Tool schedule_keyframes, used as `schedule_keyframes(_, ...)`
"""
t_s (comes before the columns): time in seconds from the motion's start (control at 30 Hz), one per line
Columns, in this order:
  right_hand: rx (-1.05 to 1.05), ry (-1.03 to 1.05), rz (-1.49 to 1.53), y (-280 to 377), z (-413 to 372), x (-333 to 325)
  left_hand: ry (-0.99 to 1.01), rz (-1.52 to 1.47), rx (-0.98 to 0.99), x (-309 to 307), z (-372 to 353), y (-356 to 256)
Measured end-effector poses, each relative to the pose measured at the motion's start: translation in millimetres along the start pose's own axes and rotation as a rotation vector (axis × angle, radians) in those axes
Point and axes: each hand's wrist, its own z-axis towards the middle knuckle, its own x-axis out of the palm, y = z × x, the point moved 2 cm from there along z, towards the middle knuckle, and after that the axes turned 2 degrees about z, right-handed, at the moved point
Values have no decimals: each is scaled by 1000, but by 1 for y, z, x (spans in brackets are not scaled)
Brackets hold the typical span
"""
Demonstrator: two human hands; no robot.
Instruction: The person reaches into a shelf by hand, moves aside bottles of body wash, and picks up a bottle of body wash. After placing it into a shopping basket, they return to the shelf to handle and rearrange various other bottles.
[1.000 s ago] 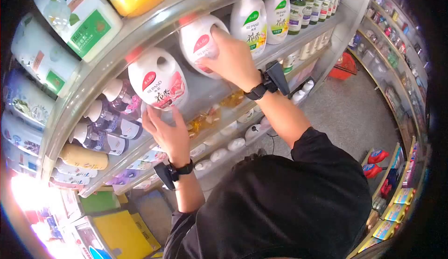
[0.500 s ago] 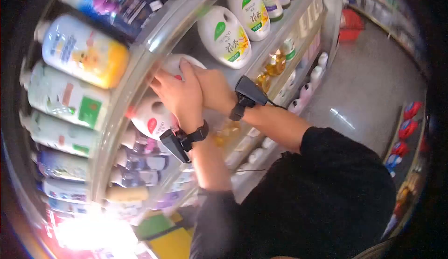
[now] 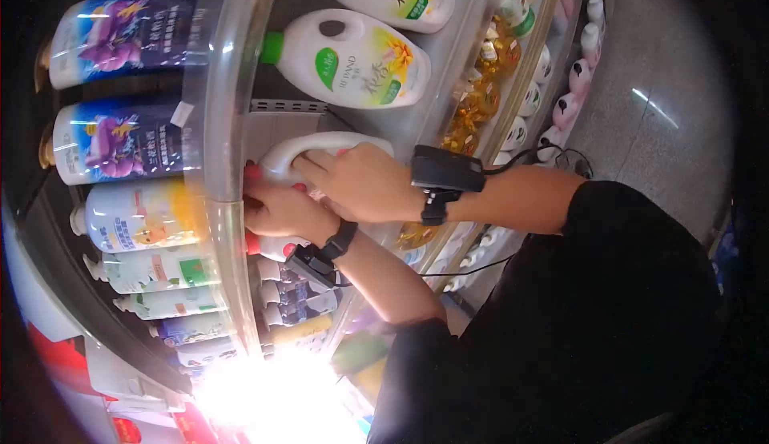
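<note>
A white plastic bottle with a handle hole and a red cap lies sideways in view on the shelf. My right hand is closed on its handle, with fingers reaching into the hole. My left hand is just below, its fingers curled close by the red cap; what they grip is hidden. Beneath my left hand shows part of a second white bottle with a red cap. Black straps with small black devices are on both wrists.
Green-capped white bottles stand beside my hands. Pump bottles line the shelf above, behind a clear shelf edge. Gold-wrapped items and panda-patterned bottles fill lower shelves. A bright light glares at the bottom.
The view has turned, so the bottles appear more sideways. My hands, overlapping before, are farther apart; my right fingers now show inside the handle hole.
</note>
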Motion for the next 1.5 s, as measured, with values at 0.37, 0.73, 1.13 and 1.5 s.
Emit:
schedule_keyframes(0.37,74,-90,271,-26,14,-6,-26,20,-59,-5,-14,-10)
schedule_keyframes(0.73,171,-187,455,-6,7,4,163,-229,-363,-10,-11,17)
schedule_keyframes(1.13,-15,-193,528,11,-2,-10,89,-652,-354,-60,-19,61)
schedule_keyframes(1.5,-127,55,384,5,29,-10,-65,-321,-402,-28,-17,2)
